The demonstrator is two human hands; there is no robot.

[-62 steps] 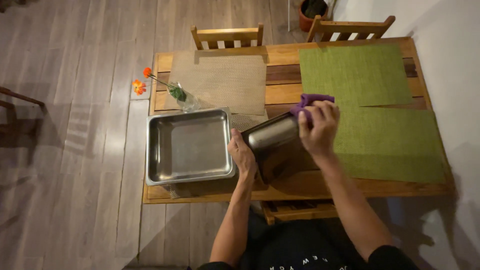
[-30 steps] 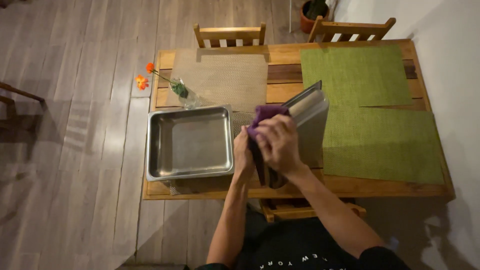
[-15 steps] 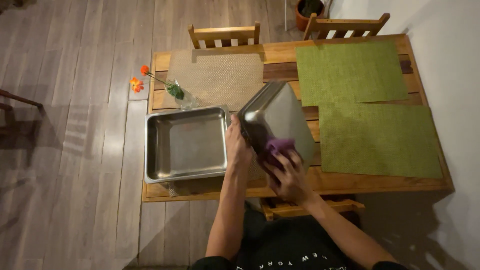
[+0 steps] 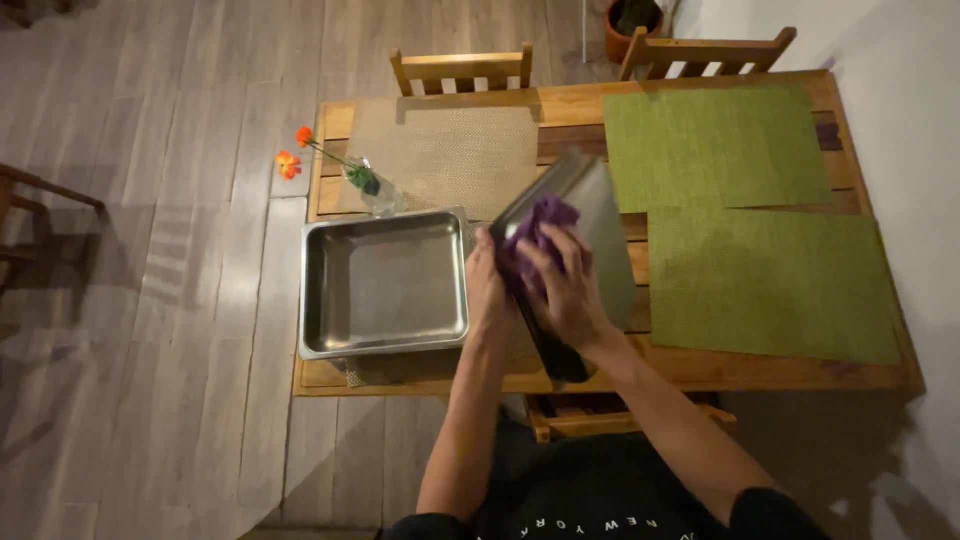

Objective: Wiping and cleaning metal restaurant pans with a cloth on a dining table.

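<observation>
My left hand point(image 4: 487, 290) grips the near edge of a steel pan point(image 4: 590, 240) that is tilted up on its side above the wooden table point(image 4: 700, 370). My right hand point(image 4: 565, 285) presses a purple cloth point(image 4: 535, 228) against the upper part of the pan's side. A second steel pan point(image 4: 385, 283), lying flat and empty, sits on the table just left of my hands.
A glass vase with orange flowers point(image 4: 345, 168) stands at the table's left edge. A tan placemat point(image 4: 445, 155) lies at the back, and two green placemats point(image 4: 715, 145) point(image 4: 770, 285) lie on the right. Two chairs point(image 4: 462, 68) point(image 4: 705, 50) stand behind the table, one chair point(image 4: 600, 415) under me.
My right hand with the purple cloth has moved from the pan's lower end up to its upper part. The pan stays tilted in my left hand.
</observation>
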